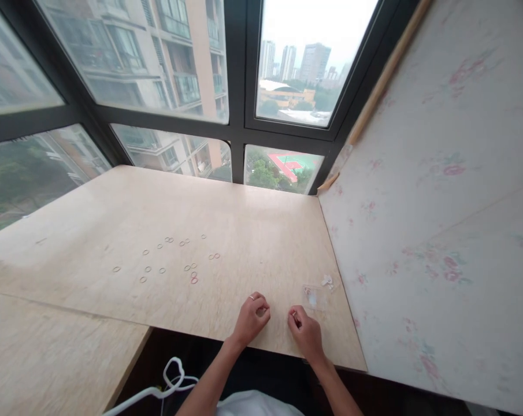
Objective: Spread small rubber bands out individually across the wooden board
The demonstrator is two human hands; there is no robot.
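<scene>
My left hand (252, 319) rests near the front edge of the marbled sill, thumb and fingertips pinched together; a ring (252, 297) shows on one finger. Whatever it may pinch is too small to make out. A short gap to the right, my right hand (305, 334) is closed too, with a tiny pale bit at its fingertips that I cannot name. Just beyond it lies a small clear plastic packet or case (313, 297), with small white pieces (327, 281) beside it. To the left, several thin rings (162, 270) are scattered, some in touching pairs, and one ring (194, 281) is pinkish red.
The marbled sill (261, 231) runs back to dark-framed windows (238, 133). A flowered wall (426, 231) bounds it on the right. At lower left, a second slab (48, 346) adjoins it, and a white cable (174, 375) loops below the edge.
</scene>
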